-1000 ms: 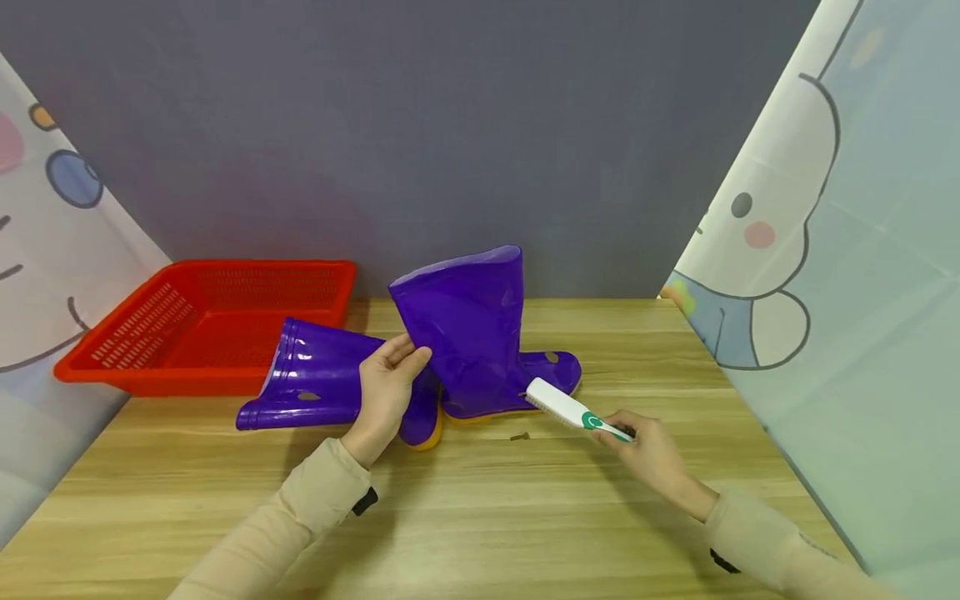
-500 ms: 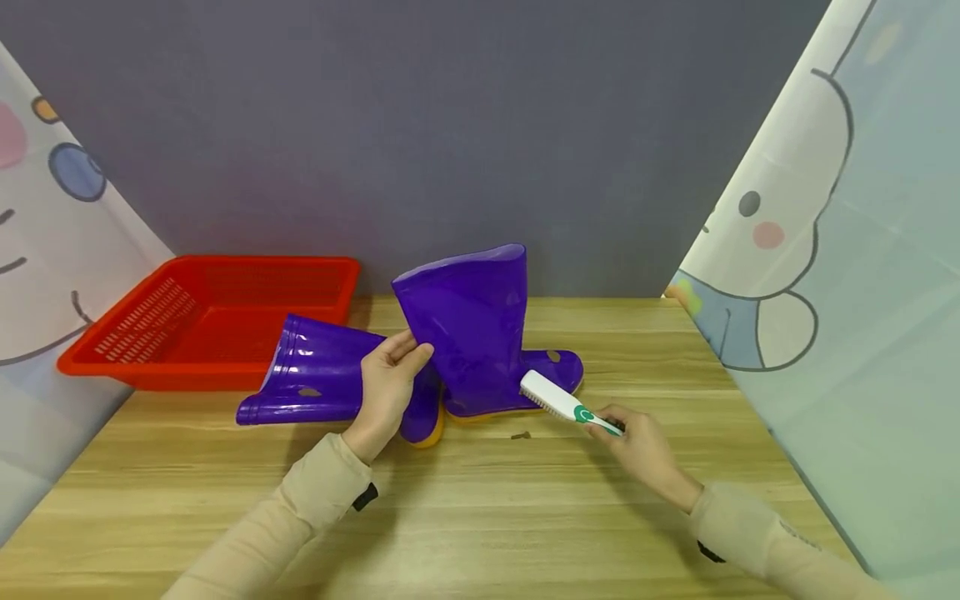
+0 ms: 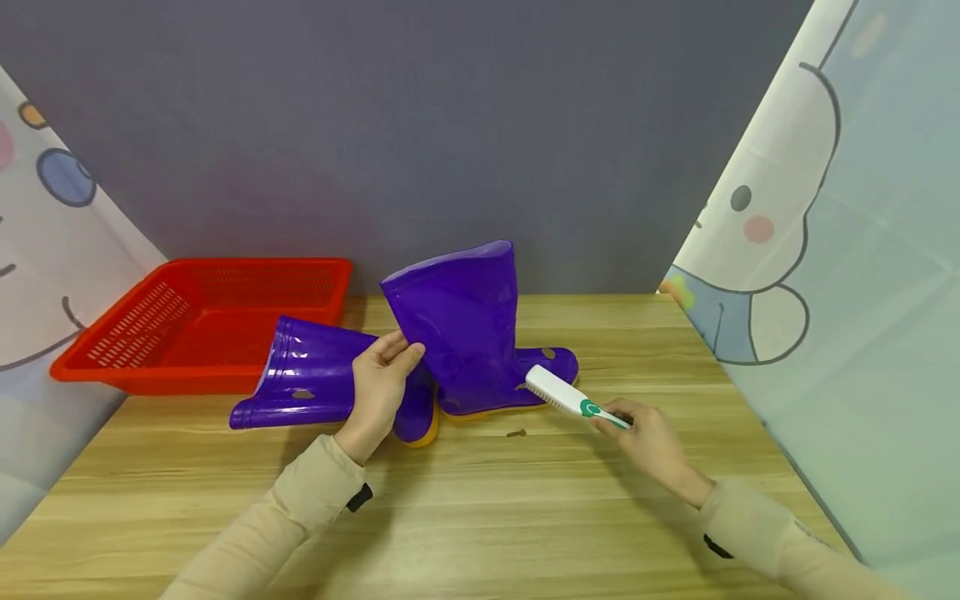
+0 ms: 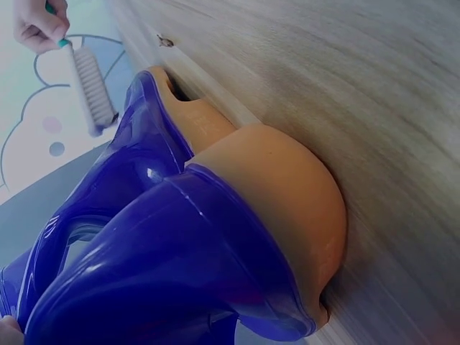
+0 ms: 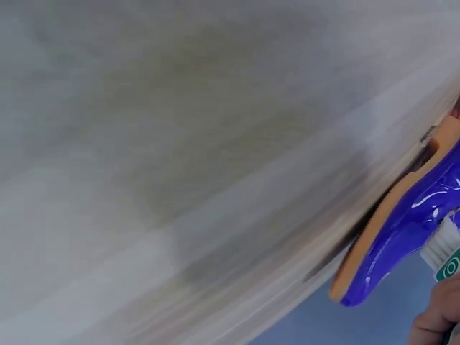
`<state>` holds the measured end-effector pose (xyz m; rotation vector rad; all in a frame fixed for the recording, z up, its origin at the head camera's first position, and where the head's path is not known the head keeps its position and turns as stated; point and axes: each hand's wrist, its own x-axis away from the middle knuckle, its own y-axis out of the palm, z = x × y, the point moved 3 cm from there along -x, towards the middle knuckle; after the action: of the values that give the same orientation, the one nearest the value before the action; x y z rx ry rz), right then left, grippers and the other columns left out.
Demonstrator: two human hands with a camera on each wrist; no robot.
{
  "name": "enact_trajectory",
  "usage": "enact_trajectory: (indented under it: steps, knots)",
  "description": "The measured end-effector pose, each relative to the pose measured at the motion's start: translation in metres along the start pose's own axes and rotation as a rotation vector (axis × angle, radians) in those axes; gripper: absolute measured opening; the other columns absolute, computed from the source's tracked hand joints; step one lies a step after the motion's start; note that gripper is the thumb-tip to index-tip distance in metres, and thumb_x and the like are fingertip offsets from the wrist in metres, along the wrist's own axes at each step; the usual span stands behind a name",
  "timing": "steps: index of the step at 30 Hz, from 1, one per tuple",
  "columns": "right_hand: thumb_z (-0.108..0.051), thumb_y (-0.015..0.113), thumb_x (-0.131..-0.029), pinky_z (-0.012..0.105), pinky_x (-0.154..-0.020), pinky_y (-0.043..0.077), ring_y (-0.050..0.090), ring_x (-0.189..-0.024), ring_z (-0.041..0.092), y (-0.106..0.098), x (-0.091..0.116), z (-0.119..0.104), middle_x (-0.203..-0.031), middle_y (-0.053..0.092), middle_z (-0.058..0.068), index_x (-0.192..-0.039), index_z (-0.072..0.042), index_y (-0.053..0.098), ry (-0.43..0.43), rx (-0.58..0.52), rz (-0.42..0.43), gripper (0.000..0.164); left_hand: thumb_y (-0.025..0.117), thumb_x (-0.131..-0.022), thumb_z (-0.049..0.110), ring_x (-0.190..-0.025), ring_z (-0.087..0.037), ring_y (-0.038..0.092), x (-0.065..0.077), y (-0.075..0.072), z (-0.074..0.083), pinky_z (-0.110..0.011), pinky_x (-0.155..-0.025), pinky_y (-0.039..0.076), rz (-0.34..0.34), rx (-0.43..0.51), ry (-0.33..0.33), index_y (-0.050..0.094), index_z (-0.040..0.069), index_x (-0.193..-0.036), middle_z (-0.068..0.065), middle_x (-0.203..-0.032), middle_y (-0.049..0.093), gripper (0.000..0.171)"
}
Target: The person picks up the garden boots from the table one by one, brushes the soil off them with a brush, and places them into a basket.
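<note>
A purple rubber boot (image 3: 461, 325) with an orange sole stands upright on the table, toe pointing right. Its shaft's rear edge is pinched between the thumb and fingers of my left hand (image 3: 378, 383). My right hand (image 3: 648, 442) grips the handle of a white-and-green brush (image 3: 558, 390), whose bristles meet the boot's instep in the head view. A brown smudge (image 3: 549, 353) marks the toe. Behind my left hand a second purple boot (image 3: 315, 375) lies on its side, with a brown smudge (image 3: 303, 394) on its shaft; part of it is hidden by that hand.
A red plastic basket (image 3: 187, 383) sits at the back left, with the lying boot's shaft in front of its rim. A small brown crumb (image 3: 517, 433) lies on the wooden table (image 3: 487, 533) before the upright boot. A grey wall (image 3: 480, 150) rises behind.
The brush has shifted a little left toward the boot's ankle, then back right along the instep. My left hand keeps its hold on the shaft, and both boots stay in place.
</note>
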<state>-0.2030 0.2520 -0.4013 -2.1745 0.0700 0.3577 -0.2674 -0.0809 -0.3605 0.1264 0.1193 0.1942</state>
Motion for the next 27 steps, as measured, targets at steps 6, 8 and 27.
enact_trajectory:
  steps: [6,8,27]
  knots:
    - [-0.018,0.072,-0.079,0.019,-0.038,0.029,0.029,-0.043,0.0,0.004,-0.006,-0.008,-0.06,0.055,-0.005,-0.087,-0.007,0.069,-0.019,0.034,0.005,0.014,0.067,-0.082,0.003,-0.082,-0.003,0.063,0.001,0.001,-0.003,-0.016,-0.076,0.052,-0.004,0.014,-0.01,0.059,-0.004,-0.115,0.005,-0.089,0.064,0.034]
    - [-0.015,0.073,-0.077,0.019,-0.039,0.029,0.029,-0.044,-0.001,0.006,-0.005,-0.007,-0.06,0.056,-0.005,-0.085,-0.007,0.069,-0.047,0.047,0.014,0.012,0.066,-0.082,0.002,-0.081,-0.002,0.063,0.001,0.001,-0.002,-0.016,-0.076,0.052,-0.006,0.012,-0.008,0.059,-0.004,-0.115,0.004,-0.09,0.064,0.034]
    - [-0.013,0.075,-0.074,0.018,-0.036,0.029,0.028,-0.041,-0.003,-0.012,0.009,-0.001,-0.057,0.056,-0.006,-0.084,-0.006,0.07,-0.081,0.088,0.04,0.013,0.066,-0.083,0.005,-0.087,-0.006,0.063,-0.001,-0.001,0.0,-0.017,-0.078,0.051,-0.015,-0.018,-0.014,0.059,-0.001,-0.116,-0.008,-0.102,0.064,0.034]
